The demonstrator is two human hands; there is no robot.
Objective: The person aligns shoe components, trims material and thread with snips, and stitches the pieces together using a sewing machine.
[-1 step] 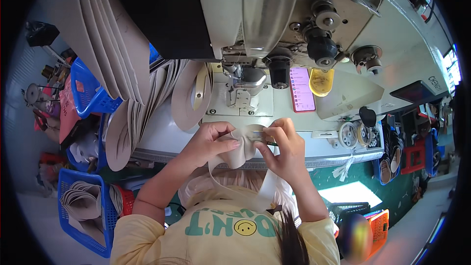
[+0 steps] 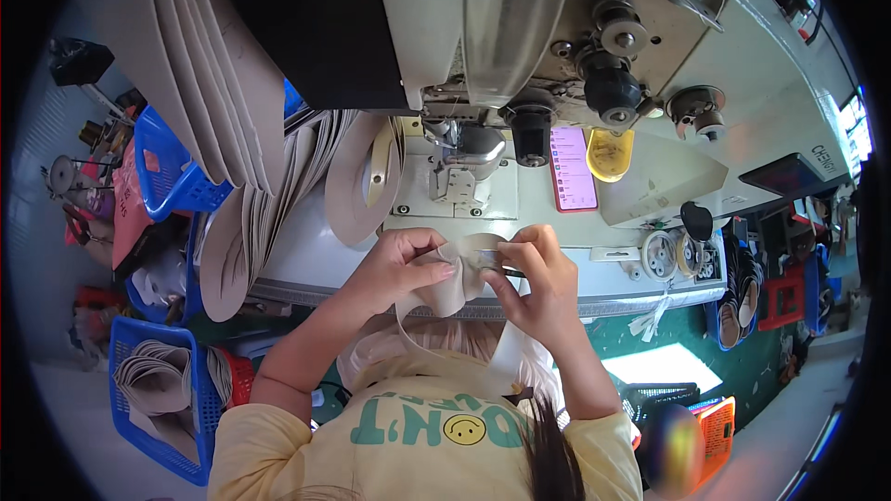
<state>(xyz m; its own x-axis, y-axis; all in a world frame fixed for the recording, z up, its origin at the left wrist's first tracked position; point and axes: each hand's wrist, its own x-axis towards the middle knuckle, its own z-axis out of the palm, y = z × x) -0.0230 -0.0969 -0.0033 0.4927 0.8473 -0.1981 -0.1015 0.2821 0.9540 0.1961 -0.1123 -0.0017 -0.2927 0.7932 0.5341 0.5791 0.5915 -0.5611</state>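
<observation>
Pinching beige fabric strip (image 2: 457,280) btwn both hands: left hand (image 2: 401,266) & right hand (image 2: 535,283) fingers closed on it.

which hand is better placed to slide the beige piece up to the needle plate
Left, probably. The left hand grips the beige piece nearer the needle plate; the right hand also pinches a small metal tool.

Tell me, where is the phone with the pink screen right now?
In the head view, the phone lies flat on the sewing machine bed, right of the needle area, beside a yellow cup and above the right hand.
</observation>
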